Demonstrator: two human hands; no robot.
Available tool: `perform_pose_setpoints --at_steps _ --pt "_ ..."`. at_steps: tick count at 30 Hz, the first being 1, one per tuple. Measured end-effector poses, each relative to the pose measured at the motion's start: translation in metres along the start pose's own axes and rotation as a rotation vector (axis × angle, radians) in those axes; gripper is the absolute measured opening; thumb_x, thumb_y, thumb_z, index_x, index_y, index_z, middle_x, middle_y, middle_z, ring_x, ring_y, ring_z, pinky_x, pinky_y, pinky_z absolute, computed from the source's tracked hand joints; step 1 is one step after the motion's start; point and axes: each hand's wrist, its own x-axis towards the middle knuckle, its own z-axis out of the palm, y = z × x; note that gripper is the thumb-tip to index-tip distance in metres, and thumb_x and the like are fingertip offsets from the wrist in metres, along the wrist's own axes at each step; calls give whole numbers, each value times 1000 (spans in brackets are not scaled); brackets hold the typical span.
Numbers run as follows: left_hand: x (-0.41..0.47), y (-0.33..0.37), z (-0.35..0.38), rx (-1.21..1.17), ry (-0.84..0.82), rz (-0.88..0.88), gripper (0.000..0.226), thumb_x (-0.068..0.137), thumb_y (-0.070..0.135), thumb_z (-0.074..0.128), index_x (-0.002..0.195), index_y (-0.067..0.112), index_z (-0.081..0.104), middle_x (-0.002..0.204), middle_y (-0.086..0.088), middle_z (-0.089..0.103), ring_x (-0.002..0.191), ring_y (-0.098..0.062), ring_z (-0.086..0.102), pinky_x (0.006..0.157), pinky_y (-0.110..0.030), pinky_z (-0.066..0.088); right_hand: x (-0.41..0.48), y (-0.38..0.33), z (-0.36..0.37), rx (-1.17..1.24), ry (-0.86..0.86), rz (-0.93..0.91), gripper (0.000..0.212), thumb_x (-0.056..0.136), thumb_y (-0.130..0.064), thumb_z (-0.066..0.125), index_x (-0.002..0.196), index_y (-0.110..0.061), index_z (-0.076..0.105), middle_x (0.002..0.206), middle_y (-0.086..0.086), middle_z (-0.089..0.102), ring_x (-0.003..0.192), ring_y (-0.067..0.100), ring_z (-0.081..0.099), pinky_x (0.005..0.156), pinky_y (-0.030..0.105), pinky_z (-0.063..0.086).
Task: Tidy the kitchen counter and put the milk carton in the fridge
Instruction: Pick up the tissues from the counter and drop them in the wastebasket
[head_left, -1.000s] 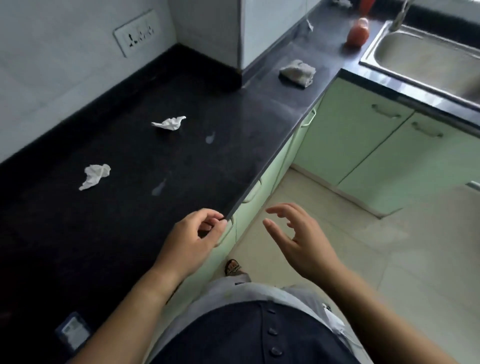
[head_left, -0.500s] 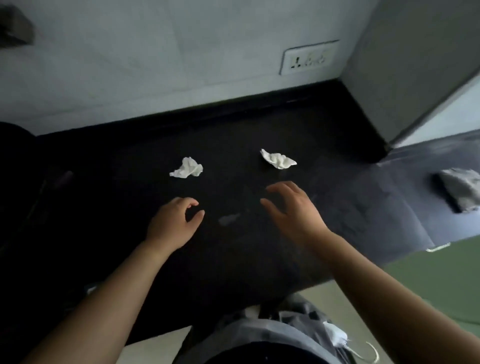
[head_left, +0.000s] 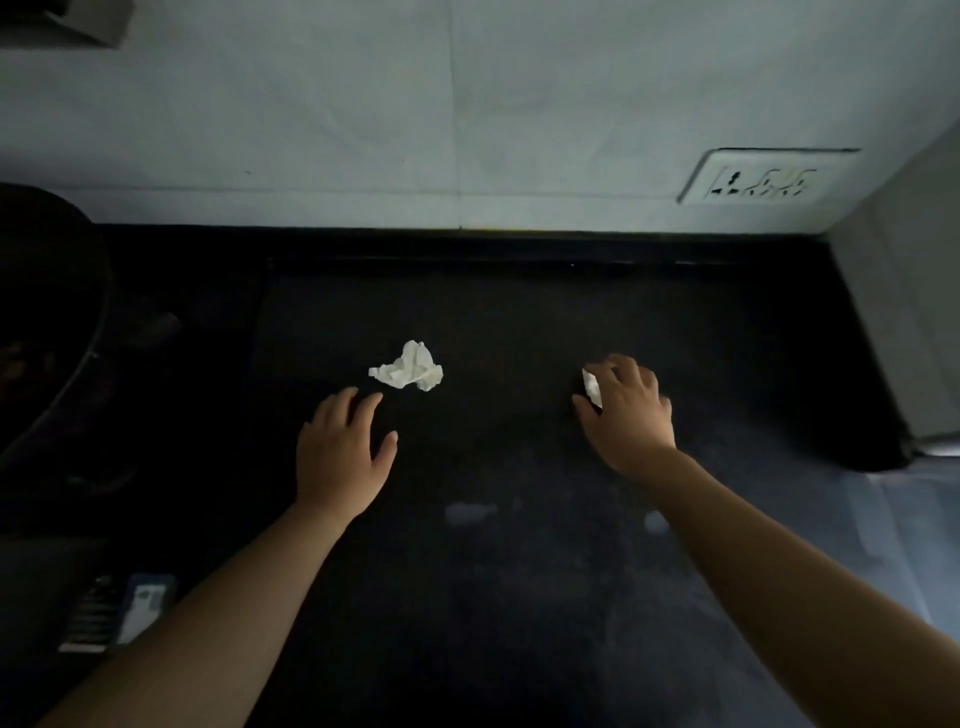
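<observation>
Counter (head_left: 493, 571), dark stone: my right hand (head_left: 626, 410) has now reached the right tissue wad (head_left: 592, 388), fingers curled over it. Left hand (head_left: 340, 457) open, just short of the left tissue wad (head_left: 408, 366). Clearing begun; milk carton not in view.

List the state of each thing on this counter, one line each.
Left crumpled white paper tissue: loose on the counter, untouched.
Right crumpled white paper tissue: under the right hand's fingers.
Left hand: open, empty, just short of the left tissue.
Right hand: closing over its tissue.
Black stone counter: pale smears near the front.
</observation>
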Motion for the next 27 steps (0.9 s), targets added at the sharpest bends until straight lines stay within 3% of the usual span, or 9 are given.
perform_pose_setpoints --at_steps 3,8,12,18,21,24,27 --pt "2 -7 7 -9 -7 -9 51 86 36 54 132 15 46 141 -15 42 131 -33 39 98 -55 40 8 8 8 -10 -53 20 41 93 -37 46 132 -28 42 143 2 31 129 28 30 96 48 37" --pt "3 -13 14 8 8 -14 50 89 42 42 135 21 42 141 -14 42 129 -33 39 99 -55 39 11 -2 16 118 -25 -97 36 91 -27 53 127 -27 51 133 5 44 121 29 37 89 43 46" --pt "1 -14 19 3 6 -18 53 89 46 30 137 25 40 143 -12 41 131 -32 38 100 -57 36 24 -45 16 253 9 -199 37 91 -27 54 128 -25 51 129 4 48 118 28 41 89 33 40" --pt "-1 -16 26 -17 36 -32 52 89 45 32 137 26 41 143 -10 42 131 -30 36 101 -56 32 59 -131 27 273 21 -465 38 90 -27 53 128 -26 51 124 6 51 114 26 44 87 39 45" --pt "-2 -17 27 -20 49 -38 50 90 45 34 137 28 40 145 -8 40 133 -26 33 103 -53 31 68 -154 44 203 -80 -542 38 92 -27 50 130 -26 49 129 5 47 120 25 41 95 43 40" --pt "-2 -17 26 -29 45 -51 49 89 46 35 135 30 40 145 -6 40 133 -25 34 103 -52 32 69 -151 60 82 -222 -556 42 92 -34 47 134 -30 42 143 1 34 134 21 25 106 42 25" --pt "-2 -17 25 -32 53 -52 48 89 46 36 133 29 44 144 -5 42 132 -25 36 102 -53 34 61 -140 65 34 -225 -607 46 92 -40 46 136 -32 38 147 -2 28 138 20 19 109 41 20"
